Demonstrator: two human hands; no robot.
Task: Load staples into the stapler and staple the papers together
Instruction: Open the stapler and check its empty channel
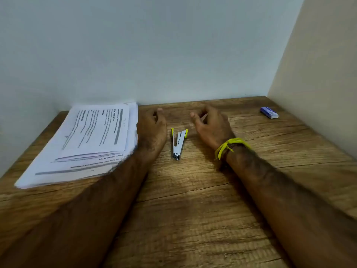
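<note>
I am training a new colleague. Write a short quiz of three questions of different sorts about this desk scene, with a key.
1. True or false: the stapler lies on the table between the left hand and the right hand.
2. Multiple choice: where is the paper stack? A) under the stapler B) beside the left hand, at the table's left C) in the right hand
3. Fill in: the small blue box lies at the far ______ of the table.

Key: 1 true; 2 B; 3 right.
</note>
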